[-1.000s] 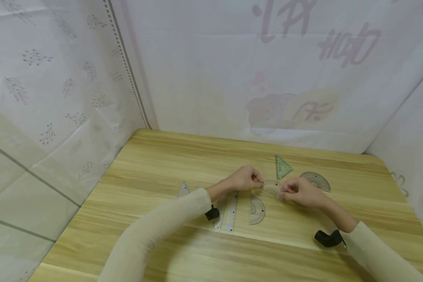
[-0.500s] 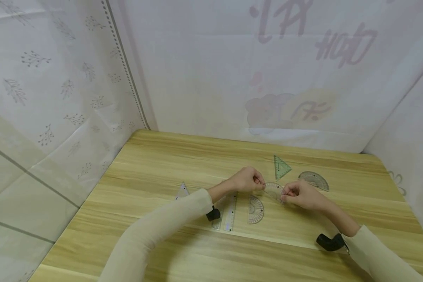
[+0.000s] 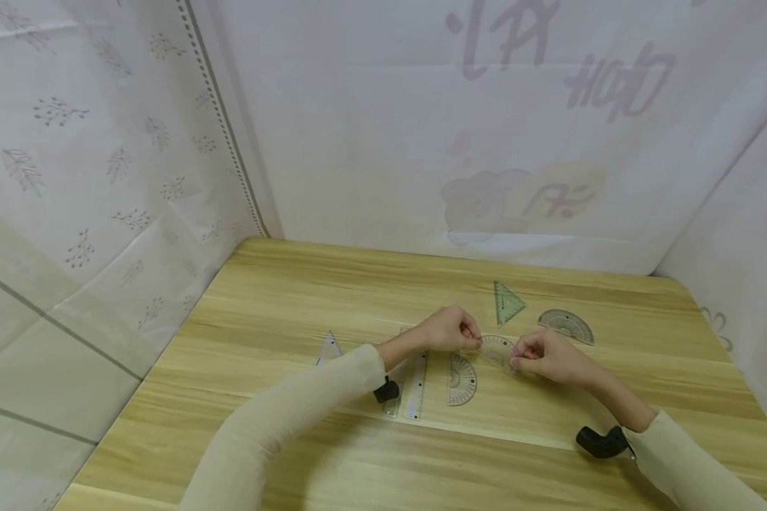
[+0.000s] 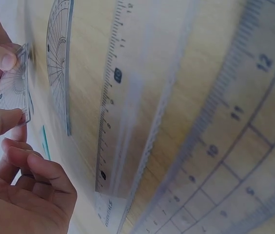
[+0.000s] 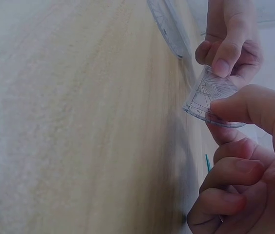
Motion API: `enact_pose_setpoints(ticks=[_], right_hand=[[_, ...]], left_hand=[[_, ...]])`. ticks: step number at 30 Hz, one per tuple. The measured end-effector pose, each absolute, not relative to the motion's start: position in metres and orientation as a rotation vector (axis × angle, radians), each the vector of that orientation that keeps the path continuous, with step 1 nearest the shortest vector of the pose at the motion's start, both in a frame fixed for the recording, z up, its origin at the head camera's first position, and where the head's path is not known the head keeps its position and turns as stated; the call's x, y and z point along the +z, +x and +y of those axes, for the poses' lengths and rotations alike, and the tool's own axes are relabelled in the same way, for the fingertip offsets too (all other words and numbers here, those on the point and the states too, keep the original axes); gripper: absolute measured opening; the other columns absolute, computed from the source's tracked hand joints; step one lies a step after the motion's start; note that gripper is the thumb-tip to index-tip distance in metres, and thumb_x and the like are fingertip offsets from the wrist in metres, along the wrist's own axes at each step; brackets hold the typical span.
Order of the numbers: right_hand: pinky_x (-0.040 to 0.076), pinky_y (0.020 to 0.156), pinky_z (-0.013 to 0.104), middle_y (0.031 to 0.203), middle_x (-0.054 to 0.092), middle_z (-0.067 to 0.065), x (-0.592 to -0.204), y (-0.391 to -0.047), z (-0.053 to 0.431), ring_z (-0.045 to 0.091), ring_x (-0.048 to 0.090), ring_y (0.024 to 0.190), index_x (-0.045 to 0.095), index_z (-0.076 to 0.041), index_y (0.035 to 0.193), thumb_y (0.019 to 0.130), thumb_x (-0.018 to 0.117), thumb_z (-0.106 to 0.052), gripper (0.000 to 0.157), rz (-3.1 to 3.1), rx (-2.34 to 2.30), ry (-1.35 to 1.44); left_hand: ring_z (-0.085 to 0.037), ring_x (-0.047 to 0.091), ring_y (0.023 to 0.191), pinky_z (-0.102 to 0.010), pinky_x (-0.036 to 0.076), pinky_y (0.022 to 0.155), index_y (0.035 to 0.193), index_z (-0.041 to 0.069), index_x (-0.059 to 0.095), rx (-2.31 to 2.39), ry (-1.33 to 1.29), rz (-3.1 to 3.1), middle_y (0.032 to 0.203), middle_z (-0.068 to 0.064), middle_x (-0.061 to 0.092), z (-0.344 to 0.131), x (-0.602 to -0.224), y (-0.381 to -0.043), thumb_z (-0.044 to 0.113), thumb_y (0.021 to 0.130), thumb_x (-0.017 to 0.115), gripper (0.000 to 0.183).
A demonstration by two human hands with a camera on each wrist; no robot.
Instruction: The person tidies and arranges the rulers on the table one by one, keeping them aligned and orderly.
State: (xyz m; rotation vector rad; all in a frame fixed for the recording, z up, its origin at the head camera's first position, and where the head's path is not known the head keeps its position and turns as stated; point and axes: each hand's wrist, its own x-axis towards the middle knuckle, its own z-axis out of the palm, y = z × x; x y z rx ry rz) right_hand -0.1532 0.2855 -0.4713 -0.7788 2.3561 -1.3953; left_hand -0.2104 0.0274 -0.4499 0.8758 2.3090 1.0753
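Between my two hands is a clear protractor [image 3: 498, 348], raised over the wooden table. My left hand [image 3: 452, 329] pinches one end of it between thumb and fingertip. The other end is pinched by my right hand [image 3: 550, 355], thumb on the near face, as the right wrist view shows. A second clear protractor [image 3: 463, 381] lies flat just in front of the hands, its straight edge to the left. In the left wrist view a clear straight ruler [image 4: 123, 97] and a wider ruler with a grid [image 4: 235, 126] lie beyond it.
A green set square [image 3: 508, 304] lies behind the hands, and a grey protractor [image 3: 567, 325] behind the right one. The tip of a clear triangle [image 3: 329, 348] shows past the left sleeve. Patterned cloth [image 3: 358, 142] walls the table's back and sides.
Both hands keep their pinch on the protractor, which stays almost in place. The whole head view has drifted slightly; the things on the table lie as before.
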Motion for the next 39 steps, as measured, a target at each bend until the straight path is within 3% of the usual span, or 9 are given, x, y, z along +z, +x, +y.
enact_pose_setpoints(ticks=[8,16,23,28,36,39], right_hand=[[0.033,0.050,0.024,0.065,0.045,-0.010,-0.470,-0.151,0.286,0.002,0.036,0.055,0.065,-0.006,0.081,0.095,0.071,-0.001,0.015,2.331,-1.389,-0.785],[0.032,0.050,0.027,0.060,0.038,-0.007,-0.469,-0.148,0.283,0.003,0.034,0.055,0.065,-0.006,0.078,0.094,0.071,0.001,0.019,2.316,-1.352,-0.885],[0.034,0.052,0.026,0.063,0.040,-0.011,-0.466,-0.147,0.282,0.003,0.036,0.056,0.065,-0.007,0.079,0.095,0.071,-0.003,0.018,2.279,-1.314,-0.870],[0.038,0.054,0.027,0.065,0.048,-0.005,-0.466,-0.147,0.287,0.003,0.039,0.059,0.070,-0.007,0.087,0.098,0.068,-0.005,0.012,2.270,-1.317,-0.873],[0.037,0.052,0.028,0.065,0.054,0.005,-0.468,-0.146,0.292,0.004,0.039,0.059,0.071,-0.006,0.089,0.098,0.068,-0.005,0.009,2.257,-1.370,-0.823],[0.035,0.051,0.028,0.066,0.055,0.002,-0.470,-0.144,0.292,0.002,0.038,0.059,0.070,-0.007,0.089,0.098,0.069,-0.006,0.009,2.285,-1.389,-0.786]], left_hand=[[-0.005,0.048,0.063,-0.018,0.042,0.061,0.086,0.008,0.075,1.080,0.898,2.280,0.073,0.005,0.061,0.027,-0.450,-0.209,0.008,0.095,0.074,0.009],[-0.006,0.050,0.064,-0.018,0.043,0.062,0.088,0.005,0.075,1.056,0.956,2.260,0.075,0.004,0.062,0.028,-0.450,-0.208,0.007,0.095,0.073,0.008],[-0.005,0.052,0.067,-0.017,0.044,0.064,0.088,0.005,0.075,1.037,1.003,2.246,0.078,0.006,0.064,0.029,-0.450,-0.209,0.005,0.094,0.073,0.007],[-0.005,0.050,0.066,-0.017,0.043,0.063,0.088,0.005,0.076,1.083,0.984,2.198,0.076,0.004,0.063,0.028,-0.449,-0.209,0.005,0.094,0.073,0.007],[-0.004,0.042,0.064,-0.019,0.037,0.061,0.092,0.003,0.078,1.210,1.031,2.131,0.069,0.005,0.050,0.025,-0.449,-0.210,0.005,0.094,0.073,0.006],[-0.005,0.041,0.064,-0.020,0.036,0.062,0.093,0.003,0.079,1.246,1.043,2.134,0.070,0.006,0.049,0.023,-0.450,-0.210,0.007,0.094,0.074,0.006]])
